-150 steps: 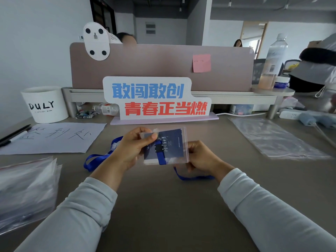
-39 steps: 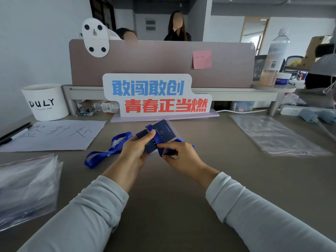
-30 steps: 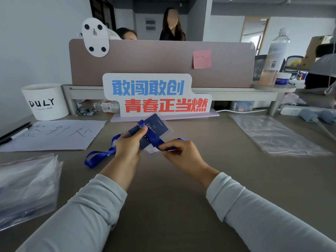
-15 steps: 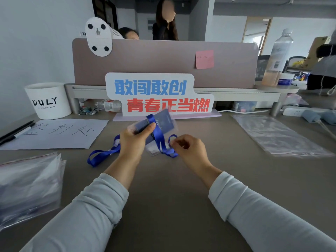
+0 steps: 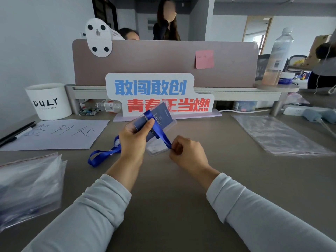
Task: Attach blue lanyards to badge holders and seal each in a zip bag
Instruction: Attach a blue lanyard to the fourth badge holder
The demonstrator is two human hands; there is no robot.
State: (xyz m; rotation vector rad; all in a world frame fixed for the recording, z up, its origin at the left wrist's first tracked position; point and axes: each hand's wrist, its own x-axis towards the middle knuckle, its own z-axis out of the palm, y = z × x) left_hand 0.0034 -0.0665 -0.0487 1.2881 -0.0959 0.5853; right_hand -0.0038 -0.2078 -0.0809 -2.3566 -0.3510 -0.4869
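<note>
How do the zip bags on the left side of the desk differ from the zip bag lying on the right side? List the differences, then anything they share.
The left zip bags form a thick, puffy stack; the right zip bag lies flat and thin. The left stack shows dark blue inside; the right one looks empty. The left stack sits nearer the person; the right one lies farther back. Both are clear plastic resting on the desk.

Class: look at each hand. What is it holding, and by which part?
Left hand: badge holder, near its left end. Right hand: blue lanyard, pinched at the strap's lower end.
</note>
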